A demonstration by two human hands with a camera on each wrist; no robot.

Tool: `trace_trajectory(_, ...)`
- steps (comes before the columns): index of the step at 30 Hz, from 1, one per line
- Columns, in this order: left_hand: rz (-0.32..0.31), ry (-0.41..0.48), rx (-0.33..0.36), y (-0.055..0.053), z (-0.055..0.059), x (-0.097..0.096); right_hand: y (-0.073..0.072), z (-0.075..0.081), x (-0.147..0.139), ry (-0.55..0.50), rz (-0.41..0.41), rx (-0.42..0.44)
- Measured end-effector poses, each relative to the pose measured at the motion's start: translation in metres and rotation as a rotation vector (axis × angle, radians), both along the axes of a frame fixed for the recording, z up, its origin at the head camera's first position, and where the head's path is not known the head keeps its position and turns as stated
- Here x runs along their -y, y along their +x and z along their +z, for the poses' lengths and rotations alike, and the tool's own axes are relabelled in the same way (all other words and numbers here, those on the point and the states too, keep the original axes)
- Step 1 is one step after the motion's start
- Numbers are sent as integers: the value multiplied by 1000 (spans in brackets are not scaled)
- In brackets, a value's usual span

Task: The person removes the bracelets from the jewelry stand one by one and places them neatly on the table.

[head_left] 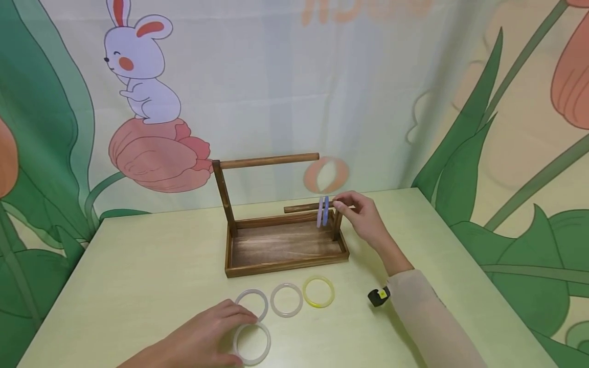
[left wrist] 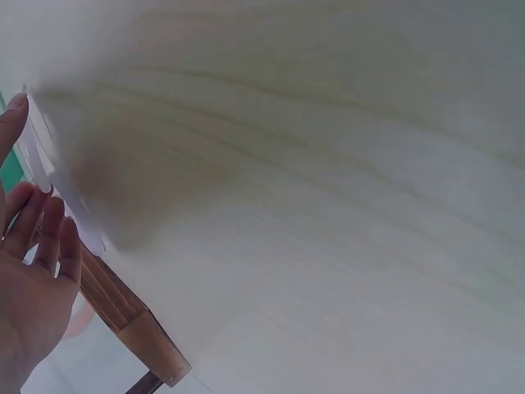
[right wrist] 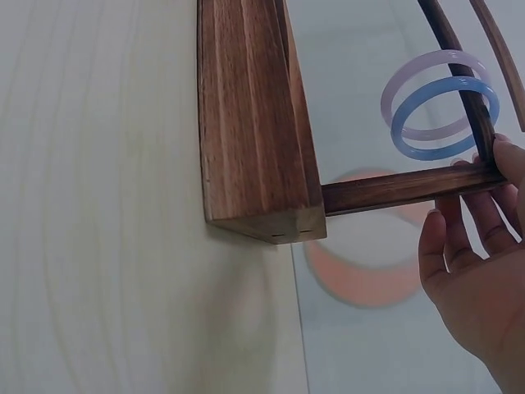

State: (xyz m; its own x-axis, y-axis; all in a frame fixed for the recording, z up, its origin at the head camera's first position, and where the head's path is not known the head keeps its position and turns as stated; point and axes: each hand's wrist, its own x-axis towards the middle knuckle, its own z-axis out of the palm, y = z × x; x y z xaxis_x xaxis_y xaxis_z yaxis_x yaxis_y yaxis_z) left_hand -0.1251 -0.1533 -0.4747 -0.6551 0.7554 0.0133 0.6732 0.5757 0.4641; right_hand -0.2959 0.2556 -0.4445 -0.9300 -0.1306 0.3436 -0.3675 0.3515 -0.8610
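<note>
While the right hand [head_left: 363, 220] pinches the brown wooden stand [head_left: 287, 266] at its short-post corner, probably to steady it, a glossy blue ring [head_left: 325, 217] and lilac ring [head_left: 319, 219] hang threaded on its lower bar [head_left: 301, 208]; left hand [head_left: 207, 329] pinches a translucent white ring [head_left: 269, 343], on or just above the tabletop [head_left: 161, 255].

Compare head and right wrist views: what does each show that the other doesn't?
Head, not right wrist: the left hand, the yellow ring and the rabbit print. Right wrist, not head: small dark marks on one end of the wooden stand. Both: the right hand on the wooden stand, plus the lilac ring and blue ring around its lower bar.
</note>
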Motion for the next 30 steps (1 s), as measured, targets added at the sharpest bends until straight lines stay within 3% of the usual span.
trace_trajectory(5, -13, 13, -44, 1, -1, 2, 0, 4, 1, -15, 5, -10)
trace_trajectory(13, -70, 99, -202, 1, -4, 2, 11, 22, 6, -33, 27, -23)
trace_trajectory(15, -63, 96, -193, 2, -5, 3, 8, 19, 5, -23, 20, -19)
trace_trajectory(22, -13, 53, -47, 5, -6, 5, -1, 1, 0, -7, -1, -15)
trace_trajectory(30, 1, 35, -5, 6, -6, 5, 1, -1, 1, -6, -1, -5)
